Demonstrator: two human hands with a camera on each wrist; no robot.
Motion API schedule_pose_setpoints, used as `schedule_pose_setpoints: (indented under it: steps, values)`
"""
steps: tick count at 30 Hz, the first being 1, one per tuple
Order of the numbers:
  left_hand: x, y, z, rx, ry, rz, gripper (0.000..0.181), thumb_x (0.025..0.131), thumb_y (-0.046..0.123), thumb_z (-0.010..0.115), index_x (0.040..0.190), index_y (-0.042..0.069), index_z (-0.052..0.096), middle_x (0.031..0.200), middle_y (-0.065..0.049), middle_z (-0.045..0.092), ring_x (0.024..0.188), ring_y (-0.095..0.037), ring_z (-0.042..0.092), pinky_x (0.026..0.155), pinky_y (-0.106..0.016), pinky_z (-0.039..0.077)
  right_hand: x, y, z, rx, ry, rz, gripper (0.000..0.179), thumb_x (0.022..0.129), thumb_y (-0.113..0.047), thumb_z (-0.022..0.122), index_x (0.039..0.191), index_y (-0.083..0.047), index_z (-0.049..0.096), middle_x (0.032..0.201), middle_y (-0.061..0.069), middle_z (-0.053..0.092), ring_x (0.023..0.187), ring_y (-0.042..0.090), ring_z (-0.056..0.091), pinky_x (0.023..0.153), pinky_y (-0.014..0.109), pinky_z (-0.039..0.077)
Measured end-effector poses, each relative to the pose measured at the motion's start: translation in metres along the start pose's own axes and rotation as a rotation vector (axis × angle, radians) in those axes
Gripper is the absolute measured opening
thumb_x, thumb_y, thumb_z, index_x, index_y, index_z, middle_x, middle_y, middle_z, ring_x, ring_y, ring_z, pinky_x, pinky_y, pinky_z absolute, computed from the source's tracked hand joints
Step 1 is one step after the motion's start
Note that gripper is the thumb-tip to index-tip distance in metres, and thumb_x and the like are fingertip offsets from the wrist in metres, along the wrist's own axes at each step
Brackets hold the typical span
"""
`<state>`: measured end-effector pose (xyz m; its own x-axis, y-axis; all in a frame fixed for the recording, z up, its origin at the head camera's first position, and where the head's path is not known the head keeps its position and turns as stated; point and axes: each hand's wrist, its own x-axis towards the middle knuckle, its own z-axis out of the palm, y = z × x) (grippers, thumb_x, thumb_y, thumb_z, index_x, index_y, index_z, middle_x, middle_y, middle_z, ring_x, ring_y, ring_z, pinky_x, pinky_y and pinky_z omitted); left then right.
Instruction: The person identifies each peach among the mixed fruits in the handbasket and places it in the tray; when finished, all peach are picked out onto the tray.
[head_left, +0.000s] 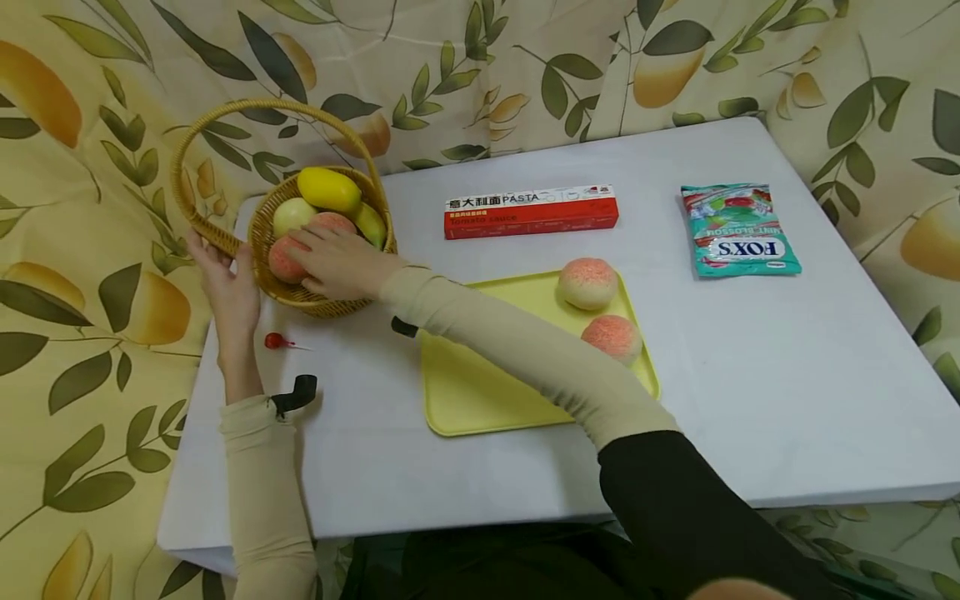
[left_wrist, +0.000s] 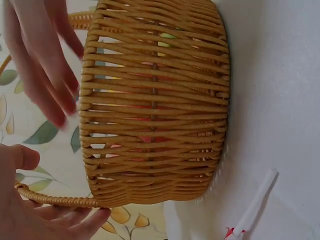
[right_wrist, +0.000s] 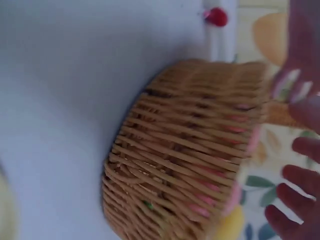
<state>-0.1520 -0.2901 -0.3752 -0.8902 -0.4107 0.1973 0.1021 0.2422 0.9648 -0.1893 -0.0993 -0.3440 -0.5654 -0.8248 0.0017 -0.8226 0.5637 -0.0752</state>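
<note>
A wicker basket with a tall arched handle stands at the table's back left. It holds two pink peaches, one of them a peach at the near side, with a yellow mango, a pale green round fruit and a long yellow-green fruit. My left hand holds the handle low on its left side, thumb and fingers on either side of it. My right hand reaches over the peaches, its fingers spread and loosely extended; in the right wrist view these fingers hold nothing.
A yellow tray at the middle carries two more peaches. Behind it lies a red and white pasta box. A green FOX'S candy bag lies on the right. A red lollipop is near the basket.
</note>
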Motion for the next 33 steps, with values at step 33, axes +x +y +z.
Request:
schedule_pose_setpoints:
  steps: [33]
  values:
    - [0.003, 0.006, -0.004, 0.075, -0.048, 0.029, 0.068, 0.106, 0.016, 0.049, 0.161, 0.019, 0.010, 0.166, -0.010, 0.034, 0.147, -0.022, 0.041, 0.117, -0.038, 0.037, 0.036, 0.005, 0.010, 0.165, -0.079, 0.066, 0.072, 0.101, -0.027, 0.065, 0.161, -0.024, 0.026, 0.157, 0.020, 0.026, 0.136, 0.032, 0.045, 0.095, 0.033, 0.056]
